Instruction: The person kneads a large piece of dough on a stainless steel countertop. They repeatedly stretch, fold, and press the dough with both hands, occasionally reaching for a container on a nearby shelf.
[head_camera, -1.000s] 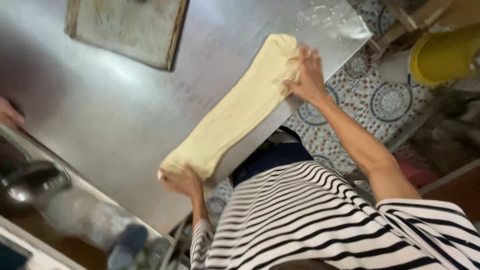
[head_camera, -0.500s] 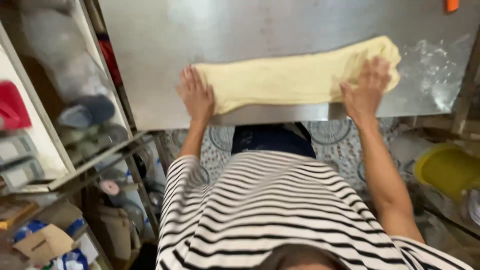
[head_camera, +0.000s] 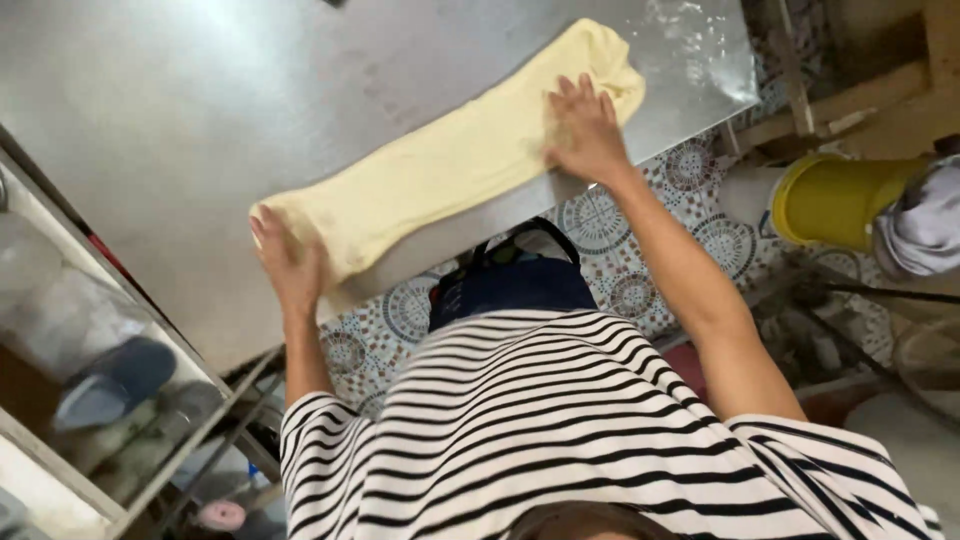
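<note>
Rolling looks underway — left hand (head_camera: 290, 265) and right hand (head_camera: 585, 130), both flat and open, press the long dough (head_camera: 440, 175) on the steel table (head_camera: 200, 110) — next likely needs even pressure.

dough: a long roll (head_camera: 450, 170) lying on the metal table (head_camera: 200, 120), slanting along the table's near edge
left hand: the left hand (head_camera: 288, 265) rests on the left end of the roll, at the table's edge
right hand: the right hand (head_camera: 585, 130) lies flat on the right end of the roll, near the table's right corner
bucket: a bucket (head_camera: 835, 200) lies tipped on the floor, right of the table, a cloth (head_camera: 925, 225) at its right end
shelf: a shelf rack (head_camera: 90, 380) stands left of the table, below its level
floor: tiled floor (head_camera: 620, 230) shows between table and person
</note>
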